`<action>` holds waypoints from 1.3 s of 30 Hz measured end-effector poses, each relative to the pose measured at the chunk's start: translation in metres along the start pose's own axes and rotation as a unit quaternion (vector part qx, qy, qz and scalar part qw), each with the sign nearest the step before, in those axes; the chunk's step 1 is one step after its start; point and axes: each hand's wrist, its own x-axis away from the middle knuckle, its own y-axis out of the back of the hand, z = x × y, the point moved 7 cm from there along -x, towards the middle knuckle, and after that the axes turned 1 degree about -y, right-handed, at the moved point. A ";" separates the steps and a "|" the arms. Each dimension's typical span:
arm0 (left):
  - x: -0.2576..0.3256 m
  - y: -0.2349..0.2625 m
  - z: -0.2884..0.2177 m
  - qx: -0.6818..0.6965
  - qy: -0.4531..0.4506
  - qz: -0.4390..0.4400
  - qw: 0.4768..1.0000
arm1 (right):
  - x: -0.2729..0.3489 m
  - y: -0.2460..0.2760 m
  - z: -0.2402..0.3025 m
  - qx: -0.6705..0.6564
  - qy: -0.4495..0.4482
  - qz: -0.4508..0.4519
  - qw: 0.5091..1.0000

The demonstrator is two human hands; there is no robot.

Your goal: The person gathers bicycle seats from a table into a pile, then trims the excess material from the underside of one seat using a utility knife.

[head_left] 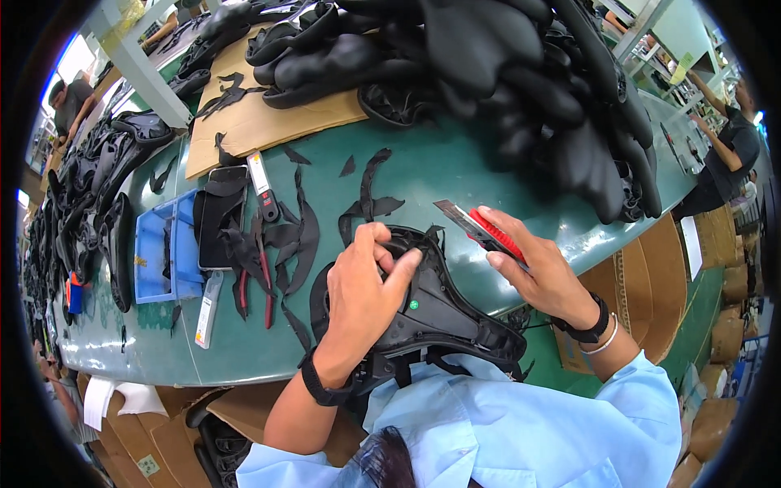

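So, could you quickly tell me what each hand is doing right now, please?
Left hand: closed, gripping the rim of the upturned black bicycle saddle.
Right hand: closed around a red-handled utility knife, blade out.

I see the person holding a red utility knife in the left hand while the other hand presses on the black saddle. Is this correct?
Not quite. The head view shows the red utility knife in the right hand; the left hand presses on the black saddle.
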 end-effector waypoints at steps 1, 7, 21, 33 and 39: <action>-0.003 0.001 -0.004 0.001 -0.001 0.002 1.000 | -0.002 0.001 0.000 0.000 -0.002 -0.001 1.000; -0.003 -0.023 -0.019 -0.241 -0.156 0.068 0.955 | -0.018 -0.036 -0.016 -0.181 -0.187 0.074 0.963; -0.004 -0.030 -0.027 -0.253 -0.237 0.056 0.936 | -0.043 -0.035 0.011 -0.218 -0.086 0.074 0.969; -0.011 -0.016 -0.020 -0.036 -0.194 0.061 0.978 | 0.028 -0.005 0.014 0.044 0.030 0.000 0.999; -0.010 -0.018 -0.021 -0.026 -0.213 0.075 0.974 | 0.019 -0.021 0.020 0.198 -0.006 0.076 0.977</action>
